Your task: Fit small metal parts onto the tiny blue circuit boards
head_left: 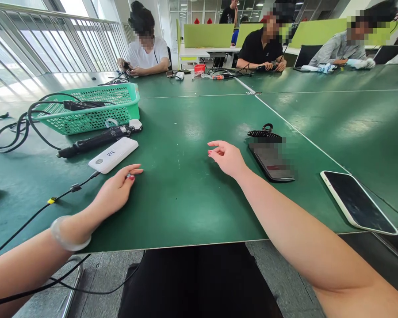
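My left hand (116, 191) rests at the table's near left, its fingers stretched out and the thumb pressed close to them. A tiny pale glint shows at the thumb, too small to name. Just beyond lies a white power bank (113, 154) with a black cable (75, 187) plugged in. Behind that is a black electric screwdriver (97, 140). Over the middle of the green table (175, 203), my right hand (228, 158) has loosely curled fingers, a gap between index finger and thumb, and nothing visible in it.
A green plastic basket (102, 117) holding a black item and cables stands at left. Right of my right hand lie a black hair claw (264, 133), a dark phone (270, 161) and a white-edged phone (358, 201). Several people sit across the table among cables and a red box (199, 68).
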{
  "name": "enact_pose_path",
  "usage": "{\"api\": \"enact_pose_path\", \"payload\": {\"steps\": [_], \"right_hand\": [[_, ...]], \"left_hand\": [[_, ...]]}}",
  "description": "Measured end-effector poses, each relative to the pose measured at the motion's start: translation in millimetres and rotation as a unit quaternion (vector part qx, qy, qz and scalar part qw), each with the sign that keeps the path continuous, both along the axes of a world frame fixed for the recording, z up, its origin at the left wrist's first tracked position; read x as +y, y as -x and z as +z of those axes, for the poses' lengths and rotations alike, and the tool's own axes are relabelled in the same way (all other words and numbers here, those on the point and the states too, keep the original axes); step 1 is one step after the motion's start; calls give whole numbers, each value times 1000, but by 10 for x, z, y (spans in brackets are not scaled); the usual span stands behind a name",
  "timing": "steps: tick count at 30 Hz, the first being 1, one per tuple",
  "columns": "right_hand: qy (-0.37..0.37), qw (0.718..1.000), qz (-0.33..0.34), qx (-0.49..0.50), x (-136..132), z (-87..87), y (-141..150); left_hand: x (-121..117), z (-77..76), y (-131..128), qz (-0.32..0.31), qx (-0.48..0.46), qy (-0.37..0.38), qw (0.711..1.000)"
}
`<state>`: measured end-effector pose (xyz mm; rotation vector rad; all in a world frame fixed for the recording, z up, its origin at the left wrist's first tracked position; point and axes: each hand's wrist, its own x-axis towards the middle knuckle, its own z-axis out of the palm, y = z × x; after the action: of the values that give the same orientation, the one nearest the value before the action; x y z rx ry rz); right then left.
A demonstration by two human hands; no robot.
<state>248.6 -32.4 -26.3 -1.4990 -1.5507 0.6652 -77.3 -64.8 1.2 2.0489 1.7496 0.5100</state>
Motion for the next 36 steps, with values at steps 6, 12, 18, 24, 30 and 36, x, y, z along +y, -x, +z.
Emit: {"api": "enact_pose_path", "payload": {"steps": [6, 12, 18, 24, 30, 36], "right_hand": [[-2, 999, 25, -29, -20, -20, 89], [3, 995, 87, -49, -103, 76, 185], [6, 990, 115, -78, -184, 89, 332], [-34, 958, 166, -233, -162, 28, 451], [-24, 962, 162, -219, -172, 65, 402], [-89, 934, 209, -277, -189, 25, 470]], "left_hand": [[214, -126, -907, -100, -210, 19, 972], [283, -119, -1437, -102, -449, 141, 877], [399, -64, -1184, 22, -563, 147, 813], [443, -25, -1126, -6, -549, 158, 821], [412, -85, -1125, -16, -533, 199, 822], [412, -124, -1122, -15, -547, 212, 809]]}}
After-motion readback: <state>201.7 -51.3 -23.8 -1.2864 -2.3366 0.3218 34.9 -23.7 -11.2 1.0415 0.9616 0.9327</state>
